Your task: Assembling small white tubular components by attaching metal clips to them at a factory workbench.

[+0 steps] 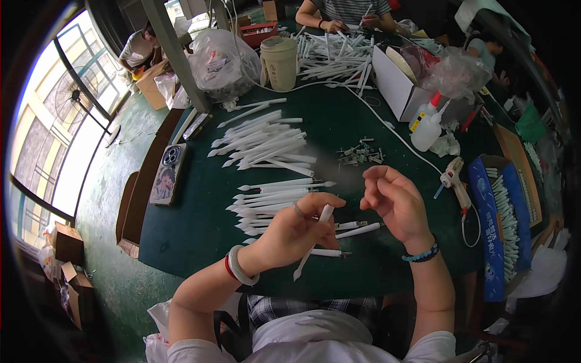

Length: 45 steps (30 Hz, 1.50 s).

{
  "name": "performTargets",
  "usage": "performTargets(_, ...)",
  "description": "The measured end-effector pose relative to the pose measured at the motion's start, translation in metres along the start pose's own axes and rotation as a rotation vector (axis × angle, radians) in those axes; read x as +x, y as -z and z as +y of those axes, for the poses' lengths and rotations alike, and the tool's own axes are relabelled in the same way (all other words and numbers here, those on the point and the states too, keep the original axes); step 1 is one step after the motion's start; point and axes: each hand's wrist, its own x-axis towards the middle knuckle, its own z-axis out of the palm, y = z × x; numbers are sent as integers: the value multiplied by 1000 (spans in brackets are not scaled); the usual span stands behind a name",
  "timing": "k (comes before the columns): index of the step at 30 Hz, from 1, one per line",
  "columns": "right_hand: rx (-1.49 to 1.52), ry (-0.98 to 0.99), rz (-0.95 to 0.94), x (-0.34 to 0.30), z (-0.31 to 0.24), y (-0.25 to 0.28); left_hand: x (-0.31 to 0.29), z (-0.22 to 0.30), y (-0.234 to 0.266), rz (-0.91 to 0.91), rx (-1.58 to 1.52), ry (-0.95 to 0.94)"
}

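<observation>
My left hand (296, 230) is closed around a slim white candle-shaped stick (305, 260). Its pointed flame-like tip hangs toward me and its blunt end sticks up past my thumb. Just to the right, my right hand (396, 206) is raised with loosely curved fingers, and nothing shows between them. Under and beside my left hand lies a row of similar white sticks (272, 202), some with small metal parts at one end. Farther off is a looser pile of white sticks (266, 142). A small heap of thin metal-and-green parts (362, 152) lies beyond my right hand.
On the right are a glue gun (454, 181), glue bottles (427, 130) and a blue box of sticks (493, 242). A phone (166, 175) lies at the left edge. Behind stand a cup (279, 63) and a large stick heap (339, 54), where a co-worker's hands (333, 26) work.
</observation>
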Motion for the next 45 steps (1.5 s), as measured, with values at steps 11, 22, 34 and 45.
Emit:
performTargets(11, -327, 247, 53, 6, 9, 7, 1, 3, 5, 17, 57, -9)
performTargets(22, -7, 177, -35, 0, 12, -6, -1, 2, 6, 58, 175, 20)
performTargets(34, -293, 381, -14, -4, 17, -9, 1, 8, 2, 14, 159, 82)
performTargets(45, -284, 313, 44, -4, 34, -23, 1, 0, -1, 33, 409, -37)
